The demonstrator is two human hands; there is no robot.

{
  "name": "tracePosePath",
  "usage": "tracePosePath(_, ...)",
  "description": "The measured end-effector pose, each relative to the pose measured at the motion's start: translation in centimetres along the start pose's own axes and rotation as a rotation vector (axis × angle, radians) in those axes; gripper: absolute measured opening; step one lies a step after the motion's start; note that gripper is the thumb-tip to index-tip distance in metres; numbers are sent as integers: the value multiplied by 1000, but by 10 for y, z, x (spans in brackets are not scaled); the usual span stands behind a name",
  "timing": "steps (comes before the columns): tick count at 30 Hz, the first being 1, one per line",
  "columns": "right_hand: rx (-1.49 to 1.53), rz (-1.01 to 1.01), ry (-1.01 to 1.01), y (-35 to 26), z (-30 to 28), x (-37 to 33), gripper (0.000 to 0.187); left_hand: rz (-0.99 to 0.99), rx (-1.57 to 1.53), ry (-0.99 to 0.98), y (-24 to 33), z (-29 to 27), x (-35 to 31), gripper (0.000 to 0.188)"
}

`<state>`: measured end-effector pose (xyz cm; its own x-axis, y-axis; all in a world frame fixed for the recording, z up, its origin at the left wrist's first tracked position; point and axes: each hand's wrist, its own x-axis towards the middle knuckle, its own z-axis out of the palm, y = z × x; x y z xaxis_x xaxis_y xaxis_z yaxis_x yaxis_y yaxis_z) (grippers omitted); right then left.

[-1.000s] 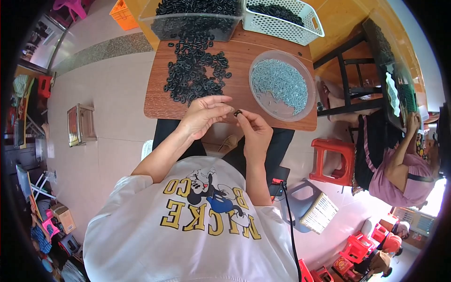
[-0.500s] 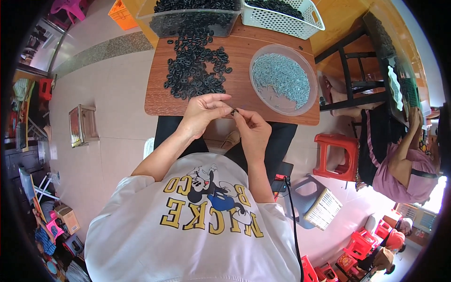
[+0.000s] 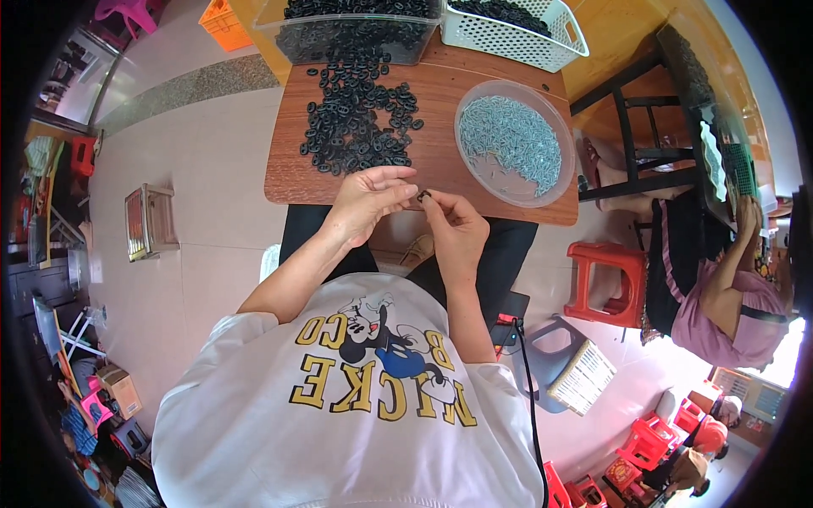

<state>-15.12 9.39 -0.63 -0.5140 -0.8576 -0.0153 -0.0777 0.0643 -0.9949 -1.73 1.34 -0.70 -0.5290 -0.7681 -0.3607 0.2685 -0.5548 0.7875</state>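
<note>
Both hands meet just off the near edge of the wooden table, above my lap. My right hand (image 3: pixel 458 227) pinches a small black part (image 3: pixel 423 196) between thumb and forefinger. Close against it on the left is my left hand (image 3: pixel 369 203), its thumb drawn in toward the fingers; whatever its fingertips hold is too small to make out. Beyond my left hand lies a loose pile of black two-holed oval pieces (image 3: pixel 360 127). To the right, a round clear tub (image 3: pixel 569 152) contains many small silvery screw-like pins (image 3: pixel 508 140).
At the table's (image 3: pixel 436 102) far side stand a clear bin (image 3: pixel 360 41) and a white perforated basket (image 3: pixel 500 46), both with black pieces. A red stool (image 3: pixel 605 284) and another seated person (image 3: pixel 737 305) are on the right. A black cable (image 3: pixel 529 398) hangs beside me.
The left thumb has drawn slightly back from the black part, leaving a small gap. My right hand stays in nearly the same place. The whole view has shifted a little.
</note>
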Motion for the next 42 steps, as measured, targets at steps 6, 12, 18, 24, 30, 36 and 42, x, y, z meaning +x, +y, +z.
tracePosePath(6,-10,-99,29,4,0,0,11,-18,4,24,-1,5,-1,34)
tracePosePath(12,-69,-119,32,0,-2,-4,11,-13,30,-16,-2,2,0,34)
tracePosePath(18,-80,-134,22,1,-2,-5,11,-52,-46,10,-3,3,0,26)
tracePosePath(24,5,-124,71,11,-12,-1,11,331,134,199,12,-22,8,22)
tracePosePath(30,123,-17,85,19,-22,-2,11,404,522,234,22,-35,4,12)
tracePosePath(36,102,21,139,39,-46,-11,11,212,598,51,13,-34,-17,9)
tracePosePath(42,177,67,301,72,-77,-19,14,281,676,56,17,-4,0,8)
